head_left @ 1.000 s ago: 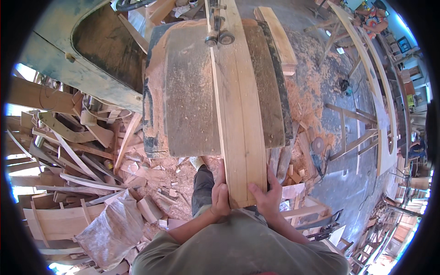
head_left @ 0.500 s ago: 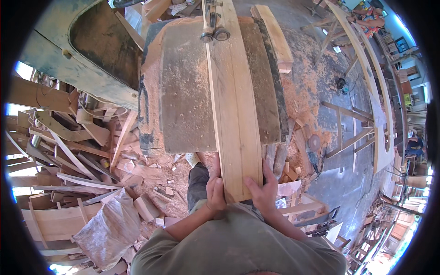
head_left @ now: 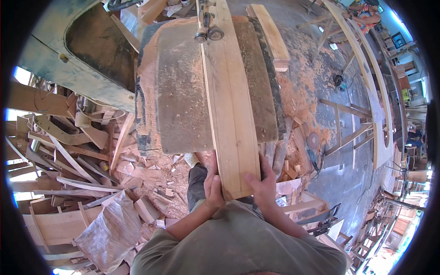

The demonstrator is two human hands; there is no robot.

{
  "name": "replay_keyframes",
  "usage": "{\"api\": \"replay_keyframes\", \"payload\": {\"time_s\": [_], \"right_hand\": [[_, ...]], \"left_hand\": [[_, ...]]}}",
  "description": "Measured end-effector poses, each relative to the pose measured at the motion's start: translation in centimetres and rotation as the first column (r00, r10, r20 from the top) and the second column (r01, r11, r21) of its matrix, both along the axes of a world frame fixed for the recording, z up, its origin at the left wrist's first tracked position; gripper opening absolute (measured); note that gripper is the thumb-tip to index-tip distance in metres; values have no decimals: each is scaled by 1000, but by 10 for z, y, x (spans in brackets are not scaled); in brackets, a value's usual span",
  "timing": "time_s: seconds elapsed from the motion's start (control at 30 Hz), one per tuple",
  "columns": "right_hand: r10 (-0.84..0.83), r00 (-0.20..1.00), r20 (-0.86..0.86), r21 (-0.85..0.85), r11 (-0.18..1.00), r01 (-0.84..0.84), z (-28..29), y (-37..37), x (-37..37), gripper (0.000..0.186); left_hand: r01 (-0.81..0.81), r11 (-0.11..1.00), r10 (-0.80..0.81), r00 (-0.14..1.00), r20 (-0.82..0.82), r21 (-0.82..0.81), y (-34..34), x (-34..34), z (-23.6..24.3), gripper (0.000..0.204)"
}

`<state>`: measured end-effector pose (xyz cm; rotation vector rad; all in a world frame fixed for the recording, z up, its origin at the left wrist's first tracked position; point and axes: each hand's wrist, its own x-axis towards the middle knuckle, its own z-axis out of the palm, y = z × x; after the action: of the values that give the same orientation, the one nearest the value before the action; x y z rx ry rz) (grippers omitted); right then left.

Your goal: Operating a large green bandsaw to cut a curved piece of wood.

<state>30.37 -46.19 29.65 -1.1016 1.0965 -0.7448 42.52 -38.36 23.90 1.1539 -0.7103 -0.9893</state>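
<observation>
A long wooden board with pencil-like lines along its face lies over the dusty machine table, its near end overhanging toward my body. My left hand grips the board's left edge close to that end. On the opposite edge, my right hand holds it with the thumb resting on top and the fingers along the side. At the far end of the table, the board passes by the saw's guide rollers; the blade itself cannot be made out.
The machine's large pale housing stands at the left. Curved wood offcuts pile below it, beside a crumpled sheet. A thick timber lies right of the table. Further right are an angle grinder, a curved frame on trestles and another person.
The board has slid slightly forward over the table, away from my body, with both hands moving along with it. The view has shifted a little.
</observation>
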Motion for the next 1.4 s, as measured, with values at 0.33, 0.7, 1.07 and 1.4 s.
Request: {"api": "replay_keyframes", "payload": {"time_s": [0.33,0.7,1.07,1.4], "right_hand": [[-146,952,268,252,965,77,-18,-4,-4,62],[-137,973,187,151,982,110,-15,-9,4,56],[-105,983,150,111,990,89,-13,-16,4,54],[-133,986,98,85,989,125,-22,-16,6,51]], "left_hand": [[-11,1000,11,999,34,16,3,6,0,69],[-27,999,25,997,77,22,-1,8,2,69],[-44,999,42,993,111,22,-7,6,4,69],[-62,991,129,637,760,-116,25,23,-80,44]]}}
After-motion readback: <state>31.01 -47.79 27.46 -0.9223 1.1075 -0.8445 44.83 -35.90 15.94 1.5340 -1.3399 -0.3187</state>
